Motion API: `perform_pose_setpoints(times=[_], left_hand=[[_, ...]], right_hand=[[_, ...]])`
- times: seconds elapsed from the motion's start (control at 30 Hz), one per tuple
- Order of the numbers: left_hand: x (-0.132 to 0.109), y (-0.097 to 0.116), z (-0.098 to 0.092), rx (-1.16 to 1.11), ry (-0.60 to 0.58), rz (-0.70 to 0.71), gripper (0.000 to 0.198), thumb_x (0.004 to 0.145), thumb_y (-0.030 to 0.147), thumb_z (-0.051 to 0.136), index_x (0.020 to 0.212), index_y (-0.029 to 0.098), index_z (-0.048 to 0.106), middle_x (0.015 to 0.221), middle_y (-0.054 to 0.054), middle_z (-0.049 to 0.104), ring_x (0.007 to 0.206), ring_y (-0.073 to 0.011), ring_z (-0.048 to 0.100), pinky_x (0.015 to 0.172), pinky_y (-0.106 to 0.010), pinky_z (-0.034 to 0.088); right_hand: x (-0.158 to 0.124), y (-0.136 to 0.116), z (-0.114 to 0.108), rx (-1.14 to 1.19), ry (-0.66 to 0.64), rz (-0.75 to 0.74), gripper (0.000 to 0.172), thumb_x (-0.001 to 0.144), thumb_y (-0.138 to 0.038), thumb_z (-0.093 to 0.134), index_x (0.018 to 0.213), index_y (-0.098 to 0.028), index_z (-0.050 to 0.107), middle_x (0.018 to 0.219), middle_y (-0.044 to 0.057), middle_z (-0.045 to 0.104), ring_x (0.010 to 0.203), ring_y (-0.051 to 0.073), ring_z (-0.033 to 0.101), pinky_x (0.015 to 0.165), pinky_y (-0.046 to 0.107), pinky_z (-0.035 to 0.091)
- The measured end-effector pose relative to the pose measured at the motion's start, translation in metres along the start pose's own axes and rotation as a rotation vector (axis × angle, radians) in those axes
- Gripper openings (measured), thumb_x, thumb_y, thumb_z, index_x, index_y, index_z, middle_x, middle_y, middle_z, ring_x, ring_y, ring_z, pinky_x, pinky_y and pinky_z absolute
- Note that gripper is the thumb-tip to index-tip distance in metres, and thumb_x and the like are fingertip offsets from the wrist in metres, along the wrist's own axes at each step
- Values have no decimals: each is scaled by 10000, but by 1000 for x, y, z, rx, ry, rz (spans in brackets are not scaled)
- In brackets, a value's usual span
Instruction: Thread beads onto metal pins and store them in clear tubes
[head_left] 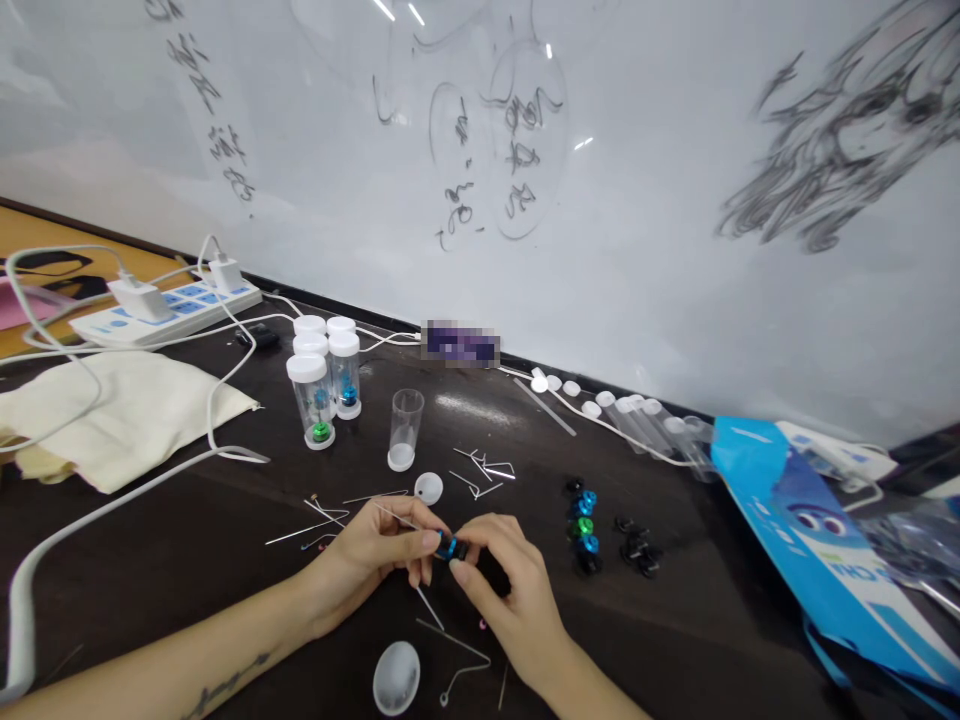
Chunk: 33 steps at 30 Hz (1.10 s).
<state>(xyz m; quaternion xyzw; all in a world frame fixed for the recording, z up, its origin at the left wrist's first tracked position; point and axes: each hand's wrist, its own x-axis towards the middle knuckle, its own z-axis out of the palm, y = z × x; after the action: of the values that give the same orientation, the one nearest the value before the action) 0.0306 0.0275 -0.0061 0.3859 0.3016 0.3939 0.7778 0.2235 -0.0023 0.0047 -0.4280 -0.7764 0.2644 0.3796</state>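
Between the fingertips of both hands is a small blue-and-black round part (450, 546), partly covered by the fingers. My left hand (375, 545) pinches its left side, and a thin metal wire (430, 608) runs through that hand's fingers. On the other side, my right hand (514, 575) grips the dark end of the same part with thumb and fingers. Just beyond the hands lie a white cap with a hole (428, 488) and an upright clear tube (406, 430). A bent wire (457, 665) and a small white translucent dish (397, 678) are on the near side.
Several capped tubes (307, 395) holding coloured parts stand at the back left. Blue, green and black parts (585, 525) and black clips (637, 547) lie to the right, near a blue package (810, 560). White cables, a power strip (172, 310) and a cream cloth (120, 410) occupy the left.
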Motion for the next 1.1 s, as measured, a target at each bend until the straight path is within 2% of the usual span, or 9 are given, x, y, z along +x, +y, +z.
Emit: perform_pose_setpoints(times=[0.23,0.43,0.57,0.73,0.87,1.03,1.1], left_hand=[[0,0,-1,8,-7,11,167,731,266,782,778,115,731,573,-23,658,496,-91,578,489,-176,429],[0,0,0,3,-6,12,162,734,259,782,781,112,730,575,-22,658,495,-87,582,487,-169,430],[-1,-2,-1,-7,-10,12,160,730,253,785,778,111,729,567,-21,657,493,-86,587,479,-162,430],[0,-1,-1,-6,-7,8,164,728,256,786,779,110,731,569,-23,661,490,-85,587,480,-161,435],[1,0,-1,-10,-7,9,169,719,255,793,769,107,729,564,-21,658,493,-85,587,475,-157,432],[2,-2,-1,-8,-10,11,154,736,244,779,783,107,728,575,-21,662,495,-83,588,486,-159,442],[2,-2,-2,-4,-10,14,151,736,243,779,780,108,727,574,-22,663,498,-86,588,485,-161,442]], right_hand=[[-1,1,1,-3,-1,-4,46,910,-239,583,928,-224,623,795,10,610,820,197,574,773,342,402],[0,1,1,3,9,-1,97,887,-247,619,982,-228,616,802,15,616,837,210,567,779,350,405],[0,2,1,-7,1,-5,32,895,-231,605,923,-224,619,801,12,610,833,204,563,773,344,400],[0,2,1,8,10,-9,96,888,-230,616,984,-225,613,813,11,612,831,202,568,773,340,400],[0,1,0,4,1,-12,24,901,-231,600,916,-222,616,802,6,608,828,195,567,776,336,392],[0,2,1,11,8,5,96,892,-238,615,987,-226,613,826,9,614,833,194,563,775,330,399],[0,2,1,3,8,-1,72,893,-239,613,964,-227,614,817,7,612,838,197,564,776,331,394]])
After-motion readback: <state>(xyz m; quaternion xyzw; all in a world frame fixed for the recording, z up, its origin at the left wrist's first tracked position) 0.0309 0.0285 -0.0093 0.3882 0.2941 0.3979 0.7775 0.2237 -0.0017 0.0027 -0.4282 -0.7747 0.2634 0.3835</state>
